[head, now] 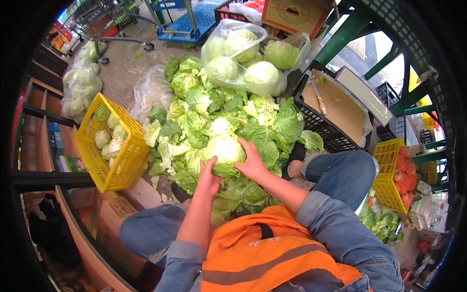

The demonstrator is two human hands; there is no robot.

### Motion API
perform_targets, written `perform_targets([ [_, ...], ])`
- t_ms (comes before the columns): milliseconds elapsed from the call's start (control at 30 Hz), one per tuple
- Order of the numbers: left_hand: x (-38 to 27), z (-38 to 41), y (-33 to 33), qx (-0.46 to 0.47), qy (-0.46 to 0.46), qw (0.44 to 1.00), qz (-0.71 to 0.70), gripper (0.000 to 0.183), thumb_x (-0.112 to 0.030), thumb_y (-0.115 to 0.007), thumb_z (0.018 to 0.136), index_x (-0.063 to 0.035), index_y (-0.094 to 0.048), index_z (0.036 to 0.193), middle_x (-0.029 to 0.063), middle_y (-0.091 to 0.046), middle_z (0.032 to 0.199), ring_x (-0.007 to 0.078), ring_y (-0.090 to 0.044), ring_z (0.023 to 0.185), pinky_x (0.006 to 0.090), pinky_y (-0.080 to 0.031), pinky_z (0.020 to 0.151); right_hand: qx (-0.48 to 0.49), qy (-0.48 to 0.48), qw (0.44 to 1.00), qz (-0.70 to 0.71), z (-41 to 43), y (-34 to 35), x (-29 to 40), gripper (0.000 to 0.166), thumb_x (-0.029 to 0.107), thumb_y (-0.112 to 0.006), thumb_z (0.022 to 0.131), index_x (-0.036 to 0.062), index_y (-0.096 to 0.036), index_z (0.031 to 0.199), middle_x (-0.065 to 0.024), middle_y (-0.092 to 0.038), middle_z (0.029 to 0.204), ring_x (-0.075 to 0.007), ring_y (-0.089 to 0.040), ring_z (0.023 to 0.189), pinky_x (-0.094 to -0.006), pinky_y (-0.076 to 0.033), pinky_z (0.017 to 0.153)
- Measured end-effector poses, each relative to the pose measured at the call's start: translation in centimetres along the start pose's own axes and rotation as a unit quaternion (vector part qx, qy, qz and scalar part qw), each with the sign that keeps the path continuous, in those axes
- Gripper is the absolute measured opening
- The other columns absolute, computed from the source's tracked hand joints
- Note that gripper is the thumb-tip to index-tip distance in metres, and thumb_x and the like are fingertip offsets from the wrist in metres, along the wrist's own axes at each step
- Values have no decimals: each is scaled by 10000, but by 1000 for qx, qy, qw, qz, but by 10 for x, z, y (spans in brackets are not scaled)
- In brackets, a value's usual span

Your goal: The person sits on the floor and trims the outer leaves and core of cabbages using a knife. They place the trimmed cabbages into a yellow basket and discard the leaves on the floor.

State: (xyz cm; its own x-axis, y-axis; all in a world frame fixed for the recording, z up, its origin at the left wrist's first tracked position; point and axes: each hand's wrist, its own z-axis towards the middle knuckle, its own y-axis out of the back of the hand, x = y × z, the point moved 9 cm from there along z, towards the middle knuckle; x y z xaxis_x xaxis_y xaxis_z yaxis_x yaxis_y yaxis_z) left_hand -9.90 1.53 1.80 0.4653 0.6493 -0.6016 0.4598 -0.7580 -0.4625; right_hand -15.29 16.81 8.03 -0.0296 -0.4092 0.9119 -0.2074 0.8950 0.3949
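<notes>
Between my two hands is a pale green cabbage head (223, 153), brightly lit on top. My left hand (209, 177) grips its lower left side, thumb up against the leaves. On the right side, my right hand (251, 158) presses with fingers spread around the curve. Beneath and around it spreads a heap of loose cabbage leaves (268, 137), some dark green and some torn. Just beyond the heap sits a clear plastic bag (233, 82) with several trimmed cabbages inside.
A yellow crate (135, 153) of cabbages leans at the left. At the right, a knife (319, 96) lies on cardboard (339, 113) over a black crate (317, 127). Another yellow crate (386, 160) holds bagged onions. Farther off stand a blue platform trolley (204, 22) and a shopping cart (98, 22).
</notes>
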Motion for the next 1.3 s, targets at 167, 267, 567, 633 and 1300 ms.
perform_targets([
  [167,-81,-43,-26,52,-125,989,-67,557,-462,-460,877,-122,-396,1314,73,-461,1315,254,-446,1193,435,-343,1003,-39,244,968,-48,-11,25,136,599,-53,-495,636,89,-484,1218,-124,-433,1255,-330,-404,1171,-382,-316,1015],
  [267,-119,-77,-27,92,-170,970,-146,576,-463,-433,867,-118,-387,1325,83,-457,1318,263,-442,1200,431,-338,1018,-46,348,936,-14,-22,34,188,469,-104,-453,644,55,-571,1069,-109,-530,1147,-279,-492,1082,-360,-388,944],
  [567,-137,-110,-48,150,-162,960,-174,590,-498,-360,859,-125,-415,1312,87,-462,1314,285,-452,1187,461,-357,993,-64,260,963,35,-9,52,139,323,-111,-479,689,34,-613,944,-96,-606,965,-239,-597,832,-313,-480,731],
  [633,-124,-99,-47,176,-119,951,-223,594,-517,-333,862,-139,-422,1311,81,-470,1307,286,-458,1179,462,-368,985,-61,193,978,-50,5,63,110,290,-53,-517,707,41,-612,964,-110,-588,1028,-252,-575,920,-349,-466,795],
  [1300,-159,-120,-57,-35,-428,898,97,226,-170,-407,970,-3,-547,1027,77,-581,1023,155,-536,975,288,-393,888,-20,-152,831,535,0,18,81,838,298,-662,772,4,-185,1396,-184,-367,1334,-259,-366,1227,-433,-321,1001],
])
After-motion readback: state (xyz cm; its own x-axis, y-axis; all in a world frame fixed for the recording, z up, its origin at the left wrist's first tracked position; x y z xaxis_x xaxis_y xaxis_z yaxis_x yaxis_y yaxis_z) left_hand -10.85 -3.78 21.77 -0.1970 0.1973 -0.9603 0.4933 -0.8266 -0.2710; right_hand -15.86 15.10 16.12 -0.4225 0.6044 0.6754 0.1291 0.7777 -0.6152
